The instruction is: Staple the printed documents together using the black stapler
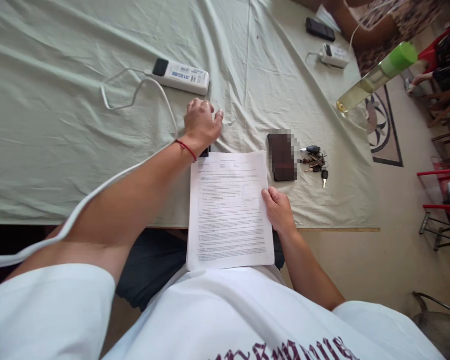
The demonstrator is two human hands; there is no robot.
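Observation:
A stack of printed pages (230, 215) leans between my body and the table edge, text facing up. My right hand (279, 206) pinches its right edge, thumb on top. My left hand (202, 122) is above the stack's top left corner, back upward, with its fingers curled down and the thumb out to the right. Under its wrist shows the end of a small black object (206, 151), touching or close to the pages; the rest is hidden by the hand. Just beyond my left fingers lies a white power bank (182, 76) with a white cable.
Right of the pages lie a dark phone-shaped item (282, 156), blurred out, and a bunch of keys (317, 162). A green-capped bottle (377, 77), a black phone (320, 30) and another white device (334, 56) are farther right on the tablecloth (78, 150). Another person's arm (371, 32) rests there.

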